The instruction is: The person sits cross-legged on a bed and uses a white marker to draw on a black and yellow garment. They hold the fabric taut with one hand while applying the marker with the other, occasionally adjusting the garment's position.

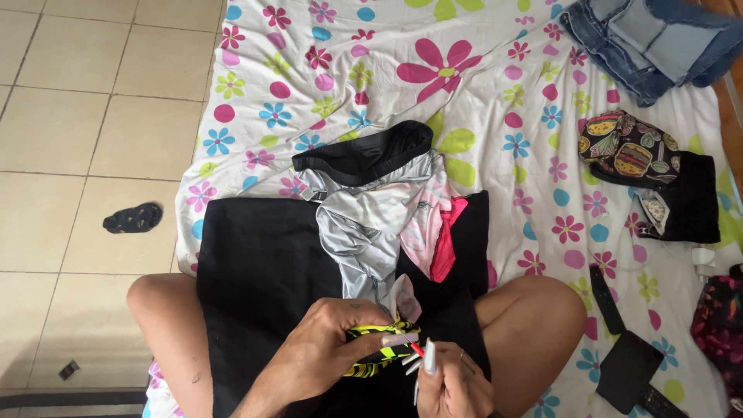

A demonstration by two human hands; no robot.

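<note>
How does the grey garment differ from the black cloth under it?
The grey garment is shiny, bunched and wrinkled; the black cloth is matte and spread flat. The grey garment is narrow; the black cloth is far wider, covering the lap. The left hand pinches the grey garment's lower end. Both lie on the floral sheet.

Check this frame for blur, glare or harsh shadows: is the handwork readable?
Head view: even daylight, no hard shadows; soft sheen on the silver garment, not blown out. Left hand sharp on the yellow-black fabric; right hand cut by the bottom edge. Slight wide-angle bend in the floor tiles.
</note>
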